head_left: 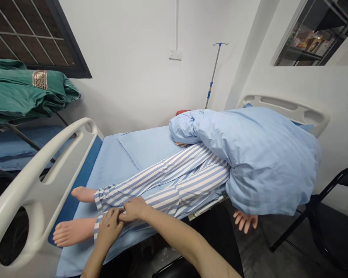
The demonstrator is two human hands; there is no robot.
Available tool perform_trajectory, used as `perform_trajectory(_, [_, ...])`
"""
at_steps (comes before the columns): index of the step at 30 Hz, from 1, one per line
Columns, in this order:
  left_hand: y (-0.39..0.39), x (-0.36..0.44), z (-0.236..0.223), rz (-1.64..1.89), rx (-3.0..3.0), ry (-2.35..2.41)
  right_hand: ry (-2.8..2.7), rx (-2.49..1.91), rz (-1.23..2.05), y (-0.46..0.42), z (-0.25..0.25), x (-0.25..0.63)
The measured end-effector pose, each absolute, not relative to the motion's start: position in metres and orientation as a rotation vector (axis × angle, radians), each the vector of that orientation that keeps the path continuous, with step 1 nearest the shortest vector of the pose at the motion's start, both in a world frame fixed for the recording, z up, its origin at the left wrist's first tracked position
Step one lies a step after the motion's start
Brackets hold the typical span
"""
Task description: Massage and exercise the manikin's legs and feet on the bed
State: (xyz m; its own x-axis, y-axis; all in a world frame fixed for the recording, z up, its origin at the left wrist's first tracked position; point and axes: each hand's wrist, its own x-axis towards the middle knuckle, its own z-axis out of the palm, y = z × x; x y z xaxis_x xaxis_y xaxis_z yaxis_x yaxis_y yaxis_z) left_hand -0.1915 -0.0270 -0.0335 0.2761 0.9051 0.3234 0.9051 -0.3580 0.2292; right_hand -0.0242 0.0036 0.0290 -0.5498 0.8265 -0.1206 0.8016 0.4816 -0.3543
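A manikin lies on a hospital bed [124, 154] in blue-and-white striped trousers [174, 181]. Its upper body is hidden under a light blue blanket [261, 158], while its bare feet [72, 231] point at the footboard. Both my hands are at the shin of the near trouser leg. My left hand [108, 228] rests on the cuff with fingers curled into the cloth. Just to its right, touching it, my right hand [135, 208] is closed, pinching the striped fabric. One manikin hand [245, 221] hangs off the near bed edge.
The white footboard [37, 173] stands at the left and the headboard [290, 106] at the far right. An IV pole [213, 75] stands by the wall. Green folded cloth [26, 90] lies on a rack at the left. A black chair [333, 216] sits at the right.
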Motion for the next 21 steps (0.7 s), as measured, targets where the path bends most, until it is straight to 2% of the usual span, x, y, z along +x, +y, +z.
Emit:
perform_trajectory(12, [-0.031, -0.172, -0.02, -0.049, -2.483, -1.803, -2.798, -1.38, 0.492, 0.004, 0.018, -0.02])
perform_trajectory(17, [-0.03, -0.164, -0.009, 0.049, -2.528, -1.864, -2.748, -1.473, 0.419, -0.001, 0.016, -0.027])
perform_trajectory(21, [-0.036, -0.158, 0.0, 0.034, -2.497, -1.897, -2.673, -1.545, 0.489, -0.003, 0.022, -0.031])
